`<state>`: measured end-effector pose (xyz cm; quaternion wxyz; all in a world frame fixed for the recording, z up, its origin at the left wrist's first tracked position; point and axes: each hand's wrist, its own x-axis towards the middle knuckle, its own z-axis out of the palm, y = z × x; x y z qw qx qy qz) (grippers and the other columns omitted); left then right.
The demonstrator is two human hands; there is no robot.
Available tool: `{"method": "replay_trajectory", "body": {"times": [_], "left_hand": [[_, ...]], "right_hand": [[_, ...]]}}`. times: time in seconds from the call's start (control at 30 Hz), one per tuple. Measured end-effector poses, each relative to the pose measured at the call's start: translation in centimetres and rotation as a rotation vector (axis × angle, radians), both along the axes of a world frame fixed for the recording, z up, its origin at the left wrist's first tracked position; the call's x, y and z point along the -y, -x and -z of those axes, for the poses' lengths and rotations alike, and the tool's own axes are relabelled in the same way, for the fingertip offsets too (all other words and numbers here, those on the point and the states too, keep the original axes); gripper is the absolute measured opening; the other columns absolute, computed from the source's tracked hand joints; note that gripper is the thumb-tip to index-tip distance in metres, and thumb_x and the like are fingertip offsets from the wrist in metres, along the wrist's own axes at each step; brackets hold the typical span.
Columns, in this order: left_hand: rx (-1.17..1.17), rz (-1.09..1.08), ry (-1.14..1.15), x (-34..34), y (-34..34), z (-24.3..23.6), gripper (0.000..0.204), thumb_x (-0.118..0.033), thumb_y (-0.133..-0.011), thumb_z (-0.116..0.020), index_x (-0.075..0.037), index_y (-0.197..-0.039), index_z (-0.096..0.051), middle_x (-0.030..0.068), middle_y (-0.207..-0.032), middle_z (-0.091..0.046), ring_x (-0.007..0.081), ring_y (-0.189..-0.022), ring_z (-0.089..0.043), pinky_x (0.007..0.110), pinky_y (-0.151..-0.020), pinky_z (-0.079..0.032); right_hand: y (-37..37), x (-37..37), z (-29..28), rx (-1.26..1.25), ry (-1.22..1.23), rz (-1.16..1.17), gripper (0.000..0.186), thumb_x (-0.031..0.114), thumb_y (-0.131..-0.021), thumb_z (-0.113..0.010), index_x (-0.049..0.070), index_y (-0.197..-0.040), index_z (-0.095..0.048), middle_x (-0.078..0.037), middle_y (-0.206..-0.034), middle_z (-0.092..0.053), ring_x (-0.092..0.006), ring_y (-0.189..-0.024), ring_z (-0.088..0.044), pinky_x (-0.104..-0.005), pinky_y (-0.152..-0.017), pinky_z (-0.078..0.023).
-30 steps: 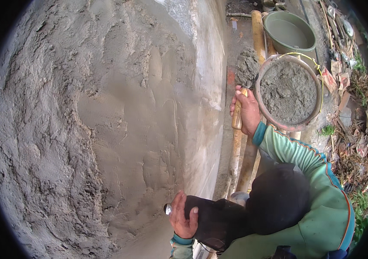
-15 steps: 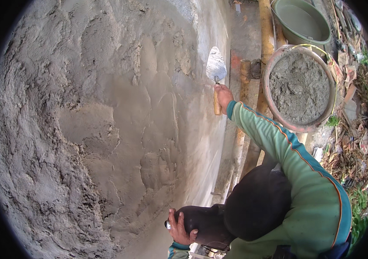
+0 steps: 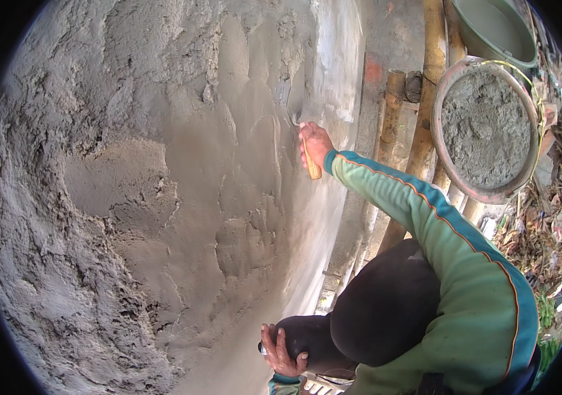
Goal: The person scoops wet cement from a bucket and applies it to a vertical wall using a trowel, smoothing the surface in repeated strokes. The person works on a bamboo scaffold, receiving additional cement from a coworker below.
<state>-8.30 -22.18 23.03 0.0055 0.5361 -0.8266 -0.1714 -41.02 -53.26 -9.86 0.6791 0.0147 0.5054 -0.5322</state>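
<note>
My right hand (image 3: 315, 143) grips the wooden handle (image 3: 312, 164) of a trowel, whose metal blade (image 3: 294, 105) lies against the grey mortar coat (image 3: 241, 145) near the wall's pale, less rough strip (image 3: 330, 72). The mortar is ridged and partly smeared beside the trowel, and coarse and lumpy toward the left. At the bottom, my left hand (image 3: 284, 349) is wrapped over a dark shape (image 3: 314, 342) with a small silver piece at its end; I cannot make out what this is.
A round tub of wet mortar (image 3: 481, 128) and a green basin of greyish water (image 3: 491, 26) stand at the right on bamboo poles (image 3: 429, 66) over a concrete ledge (image 3: 383, 46). Beyond them lie dry leaves, litter (image 3: 551, 230) and some weeds.
My right hand has swung from beside the mortar tub, with a load on the trowel, leftward onto the wall, where the blade now rests against the plaster. My left hand is slightly lower.
</note>
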Motion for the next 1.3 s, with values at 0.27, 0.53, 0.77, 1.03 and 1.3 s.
{"method": "replay_trajectory", "body": {"times": [0.27, 0.53, 0.77, 1.03, 1.3], "left_hand": [[-0.032, 0.091, -0.048, 3.0, 0.3, 1.1, 0.083, -0.064, -0.096, -0.062, -0.001, -0.149, -0.057, 0.0396, -0.156, -0.041, 0.0549, -0.122, -0.063, 0.059, -0.098, -0.055], [-0.012, 0.084, -0.026, 2.4, 0.1, 1.1, 0.085, -0.066, -0.098, -0.058, -0.001, -0.152, -0.054, 0.0373, -0.159, -0.039, 0.0514, -0.120, -0.064, 0.057, -0.101, -0.053], [-0.065, 0.088, -0.091, 4.2, 1.0, 1.6, 0.080, -0.061, -0.095, -0.065, 0.000, -0.147, -0.060, 0.0392, -0.155, -0.043, 0.0517, -0.123, -0.064, 0.057, -0.101, -0.053], [-0.026, 0.065, -0.032, 2.3, 0.4, 1.0, 0.080, -0.060, -0.095, -0.065, 0.001, -0.146, -0.060, 0.0391, -0.154, -0.045, 0.0529, -0.121, -0.065, 0.057, -0.101, -0.054], [-0.030, 0.100, -0.054, 3.3, 0.9, 1.3, 0.080, -0.061, -0.093, -0.066, -0.002, -0.146, -0.061, 0.0389, -0.154, -0.045, 0.0526, -0.122, -0.064, 0.057, -0.101, -0.054]], "right_hand": [[2.1, -2.8, -1.5, 0.392, -0.072, 0.006, 0.037, 0.055, -0.108, -0.049, 0.019, -0.097, -0.051, -0.001, -0.072, -0.049, -0.0161, -0.054, -0.048, -0.0391, -0.052, -0.044], [1.7, -2.5, -5.2, 0.091, 0.209, -0.166, 0.034, 0.047, -0.108, -0.051, 0.014, -0.099, -0.049, -0.003, -0.073, -0.051, -0.0171, -0.055, -0.051, -0.0397, -0.052, -0.046], [1.2, -8.1, -1.0, 0.090, -0.108, -0.210, 0.037, 0.049, -0.108, -0.049, 0.015, -0.095, -0.051, -0.002, -0.072, -0.051, -0.0167, -0.050, -0.047, -0.0399, -0.046, -0.042], [7.4, 2.0, -2.9, 0.296, 0.185, 0.001, 0.038, 0.053, -0.107, -0.051, 0.018, -0.093, -0.051, 0.001, -0.071, -0.049, -0.0146, -0.052, -0.045, -0.0354, -0.050, -0.041], [-1.0, -6.0, 1.4, -0.513, 0.157, -0.144, 0.041, 0.044, -0.108, -0.054, 0.003, -0.105, -0.059, -0.020, -0.080, -0.065, -0.0401, -0.072, -0.065, -0.0513, -0.070, -0.051]]}}
